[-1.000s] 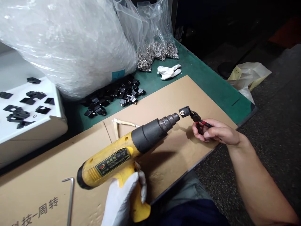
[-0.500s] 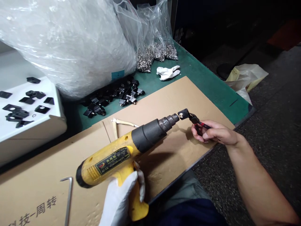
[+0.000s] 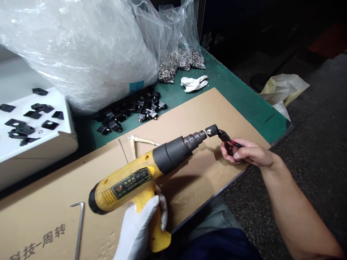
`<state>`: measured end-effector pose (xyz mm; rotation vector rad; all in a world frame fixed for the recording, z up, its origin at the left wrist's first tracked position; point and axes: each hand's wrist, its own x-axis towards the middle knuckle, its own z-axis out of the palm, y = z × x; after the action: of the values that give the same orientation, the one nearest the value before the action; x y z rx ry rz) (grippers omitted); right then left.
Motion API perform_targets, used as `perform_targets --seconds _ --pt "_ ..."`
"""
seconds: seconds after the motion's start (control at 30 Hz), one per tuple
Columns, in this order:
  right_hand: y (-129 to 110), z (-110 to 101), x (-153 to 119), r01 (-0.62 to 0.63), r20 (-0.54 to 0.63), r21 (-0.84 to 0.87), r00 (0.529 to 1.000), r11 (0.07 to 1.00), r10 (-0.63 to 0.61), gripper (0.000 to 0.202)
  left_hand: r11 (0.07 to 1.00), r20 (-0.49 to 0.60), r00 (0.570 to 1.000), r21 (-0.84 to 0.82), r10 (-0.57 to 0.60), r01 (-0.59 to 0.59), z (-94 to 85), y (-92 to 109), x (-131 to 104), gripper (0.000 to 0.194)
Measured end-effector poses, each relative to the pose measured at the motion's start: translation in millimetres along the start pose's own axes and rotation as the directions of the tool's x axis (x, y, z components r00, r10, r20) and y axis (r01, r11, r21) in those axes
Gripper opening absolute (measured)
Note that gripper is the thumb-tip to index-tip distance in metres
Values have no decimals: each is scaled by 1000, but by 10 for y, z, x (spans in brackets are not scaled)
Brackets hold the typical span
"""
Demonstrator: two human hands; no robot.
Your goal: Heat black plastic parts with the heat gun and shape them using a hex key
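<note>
My left hand [image 3: 141,224], in a white glove, is wrapped round the handle of a yellow and black heat gun [image 3: 127,180]. The gun's stepped metal nozzle points right, close to a small black block [image 3: 211,130] with a metal ring in its face. Bare and closed, my right hand [image 3: 242,151] grips black and red pliers [image 3: 226,139], whose jaws are at the block's right side. Whether the nozzle touches the block I cannot tell.
Cardboard [image 3: 217,104] lies over the green table [image 3: 230,83]. An L-shaped hex key [image 3: 80,227] rests at left front. Black parts lie in a white bin [image 3: 35,148] and beside a big plastic bag [image 3: 103,47]. Behind are bags of metal pieces [image 3: 184,59] and a white glove [image 3: 194,83].
Almost nothing differs. The heat gun's body has shifted very slightly to the right and up, and the view has moved a trace; both hands keep their hold.
</note>
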<state>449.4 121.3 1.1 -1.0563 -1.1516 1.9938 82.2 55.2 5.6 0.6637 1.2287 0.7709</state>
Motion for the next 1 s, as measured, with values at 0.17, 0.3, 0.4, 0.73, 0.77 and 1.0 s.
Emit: perform_targets --seconds 0.17,0.3,0.4,0.73,0.77,1.0 --pt "-6 0 6 -5 0 2 1000 1000 5 27 1000 13 1000 -4 -13 13 -25 -23 -8 29" --pt "-6 0 3 -17 -2 -1 1000 1000 17 28 1000 4 1000 -1 -9 9 -34 -33 -2 31" --pt "-13 3 -4 -24 -4 -5 1000 1000 24 28 1000 10 1000 -4 -1 1 -30 -33 2 30" --pt "-40 31 -12 -43 -31 -26 999 999 42 28 1000 5 1000 -1 23 -23 -45 -56 -4 26" --pt "-43 31 -12 -46 -35 -29 998 999 45 28 1000 8 1000 3 29 -29 -48 -59 -5 26" --pt "-51 55 -29 -44 -85 -51 996 998 40 28 1000 3 1000 7 21 -21 -47 -64 -1 27"
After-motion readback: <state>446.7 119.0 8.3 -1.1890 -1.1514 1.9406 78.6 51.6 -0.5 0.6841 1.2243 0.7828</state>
